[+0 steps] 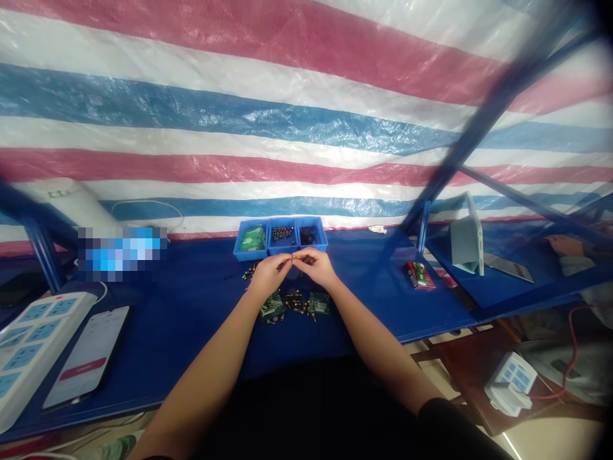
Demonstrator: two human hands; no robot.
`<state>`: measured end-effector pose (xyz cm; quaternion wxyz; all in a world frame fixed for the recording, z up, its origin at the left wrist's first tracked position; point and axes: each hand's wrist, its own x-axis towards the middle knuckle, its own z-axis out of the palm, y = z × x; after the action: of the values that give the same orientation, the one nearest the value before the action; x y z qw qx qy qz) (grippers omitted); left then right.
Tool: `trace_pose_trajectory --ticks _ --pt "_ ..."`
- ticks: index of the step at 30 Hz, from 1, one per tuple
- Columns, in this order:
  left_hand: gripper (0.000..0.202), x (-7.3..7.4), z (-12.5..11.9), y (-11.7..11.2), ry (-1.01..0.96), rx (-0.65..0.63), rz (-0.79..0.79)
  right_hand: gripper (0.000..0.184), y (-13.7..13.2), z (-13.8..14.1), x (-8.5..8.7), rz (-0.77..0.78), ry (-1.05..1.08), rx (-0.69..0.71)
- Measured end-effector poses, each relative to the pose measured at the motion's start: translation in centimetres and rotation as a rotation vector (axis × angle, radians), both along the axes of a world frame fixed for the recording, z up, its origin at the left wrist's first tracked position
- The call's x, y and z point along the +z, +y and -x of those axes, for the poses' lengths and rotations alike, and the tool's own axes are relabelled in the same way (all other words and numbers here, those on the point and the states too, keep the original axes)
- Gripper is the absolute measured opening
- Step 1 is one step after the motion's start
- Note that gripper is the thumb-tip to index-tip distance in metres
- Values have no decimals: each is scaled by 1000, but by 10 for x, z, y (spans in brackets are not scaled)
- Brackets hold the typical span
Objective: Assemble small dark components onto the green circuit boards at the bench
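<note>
I record three blue bins (246, 255) at twelve o'clock: green boards (253, 239) leftmost, dark small parts (282, 234) in the others; left hand (269, 273) and right hand (316, 265) pinch closed on one tiny part (292, 256) at their six o'clock.

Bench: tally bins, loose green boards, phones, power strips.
Bins: 3
Loose boards: 2
Phone: 1
Power strip: 1
Total: 7

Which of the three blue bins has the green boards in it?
The left bin: it alone shows green contents. The middle bin and right bin hold small dark parts.
</note>
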<state>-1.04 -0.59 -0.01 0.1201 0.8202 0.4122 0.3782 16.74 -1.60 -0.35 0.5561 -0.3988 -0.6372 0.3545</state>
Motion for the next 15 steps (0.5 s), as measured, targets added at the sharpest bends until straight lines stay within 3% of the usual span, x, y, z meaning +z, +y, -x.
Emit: trace_pose_trajectory --ticks 11,15 --pt "25 3 0 -3 -4 111 -76 29 1 7 -1 23 9 -60" --pt "28 3 2 -1 -9 221 -79 46 11 14 2 69 111 -50"
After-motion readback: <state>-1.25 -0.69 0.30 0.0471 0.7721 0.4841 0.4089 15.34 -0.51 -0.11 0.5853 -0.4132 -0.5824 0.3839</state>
